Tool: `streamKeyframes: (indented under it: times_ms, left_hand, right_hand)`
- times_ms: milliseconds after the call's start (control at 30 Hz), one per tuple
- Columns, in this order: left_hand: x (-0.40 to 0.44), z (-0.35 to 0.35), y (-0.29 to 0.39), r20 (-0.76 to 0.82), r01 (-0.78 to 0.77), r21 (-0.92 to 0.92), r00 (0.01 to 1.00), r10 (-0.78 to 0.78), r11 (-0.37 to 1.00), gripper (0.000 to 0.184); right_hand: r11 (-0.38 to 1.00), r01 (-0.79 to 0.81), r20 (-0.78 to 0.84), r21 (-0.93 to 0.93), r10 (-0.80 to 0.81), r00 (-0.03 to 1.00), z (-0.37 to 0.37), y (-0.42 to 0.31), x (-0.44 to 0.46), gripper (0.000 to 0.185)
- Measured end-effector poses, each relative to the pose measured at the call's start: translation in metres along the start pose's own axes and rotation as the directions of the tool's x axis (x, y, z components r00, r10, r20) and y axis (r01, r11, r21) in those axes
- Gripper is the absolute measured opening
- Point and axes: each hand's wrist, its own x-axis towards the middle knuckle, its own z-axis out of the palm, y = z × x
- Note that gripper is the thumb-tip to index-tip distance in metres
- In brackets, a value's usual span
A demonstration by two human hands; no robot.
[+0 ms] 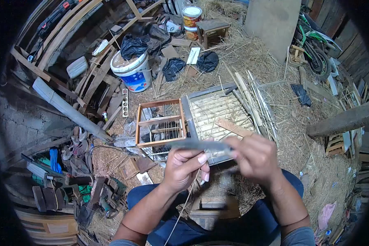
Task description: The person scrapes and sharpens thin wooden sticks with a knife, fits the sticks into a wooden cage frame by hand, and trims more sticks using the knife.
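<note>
My left hand (183,169) is closed in a pinch on a thin pale strip (183,208), which looks like split bamboo or cane and trails down past my lap. My right hand (256,158) is curled in a fist around what looks like a knife (201,145). Its grey blade is smeared by motion and lies across the top of my left fingers; the grip is hidden. A flat piece of wood (233,128) shows just beyond my right fist; whether the fist touches it I cannot tell. Beyond my hands stands a small wooden cage frame (160,122) with thin bars.
Right of the cage, a framed slatted panel (189,117) carries long split sticks (250,96). A white bucket (131,69) with a black bag stands behind. Further off are a stool (213,26), a board (272,24) and a motorbike (317,53). Straw covers the floor.
</note>
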Motion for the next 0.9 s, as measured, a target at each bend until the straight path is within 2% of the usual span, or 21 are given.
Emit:
streamKeyframes:
  times_ms: [33, 67, 133, 200, 267, 300, 400, 533, 633, 667, 733, 900]
  left_hand:
    - [-0.002, 0.002, 0.002, -0.028, 0.007, 0.05, 1.0, -0.005, 0.999, 0.04]
    - [-0.002, 0.002, 0.002, -0.027, 0.006, 0.048, 1.0, -0.005, 0.999, 0.04]
    - [0.0, 0.003, 0.004, 0.01, 0.006, 0.044, 1.0, -0.006, 0.999, 0.039]
    - [-0.002, 0.003, 0.001, -0.046, -0.016, 0.015, 0.999, 0.016, 1.0, 0.037]
    - [-0.001, -0.007, -0.002, 0.031, -0.017, -0.045, 0.999, 0.019, 0.999, 0.039]
    - [0.0, -0.007, 0.0, 0.062, -0.022, -0.007, 0.998, 0.022, 1.0, 0.039]
    - [0.001, -0.006, 0.0, 0.064, -0.044, 0.014, 0.997, 0.043, 0.999, 0.035]
    - [0.006, -0.006, -0.003, 0.023, -0.058, 0.072, 0.998, 0.057, 0.996, 0.028]
    - [0.009, 0.004, 0.001, -0.101, 0.043, 0.015, 0.994, -0.041, 0.999, 0.02]
    - [0.011, 0.002, 0.001, -0.102, 0.043, 0.014, 0.994, -0.042, 0.999, 0.02]
    - [0.016, -0.003, 0.001, -0.069, 0.127, -0.116, 0.988, -0.136, 0.985, 0.02]
    - [0.038, -0.019, 0.004, -0.072, 0.061, -0.155, 0.995, -0.073, 0.986, 0.033]
  right_hand:
    - [0.995, -0.075, -0.063, -0.069, 0.071, 0.995, 0.002, 0.004, 0.0, 0.02]
    - [0.995, -0.074, -0.061, -0.07, 0.07, 0.996, 0.002, 0.004, 0.0, 0.02]
    - [0.999, 0.02, -0.045, -0.043, -0.022, 0.999, 0.003, 0.001, 0.001, 0.019]
    - [1.0, 0.02, -0.005, -0.01, -0.02, 1.0, 0.002, -0.003, 0.0, 0.018]
    - [0.995, -0.061, -0.085, -0.077, 0.054, 0.995, 0.001, 0.005, 0.002, 0.018]
    - [0.991, -0.124, -0.042, -0.059, 0.121, 0.992, -0.008, 0.005, 0.007, 0.018]
    - [0.99, -0.142, -0.039, -0.006, 0.141, 0.989, -0.006, 0.002, 0.005, 0.019]
    - [0.997, -0.078, -0.046, 0.025, 0.079, 0.996, 0.003, 0.0, 0.003, 0.022]
    - [0.997, -0.072, 0.001, -0.02, 0.072, 0.997, 0.004, -0.002, 0.001, 0.024]
    - [0.997, -0.072, 0.001, -0.02, 0.072, 0.997, 0.003, -0.003, 0.001, 0.024]
    - [0.991, -0.136, 0.041, -0.008, 0.136, 0.99, 0.001, -0.007, 0.004, 0.025]
    - [0.988, -0.154, -0.016, 0.009, 0.154, 0.988, 0.011, 0.001, 0.005, 0.027]
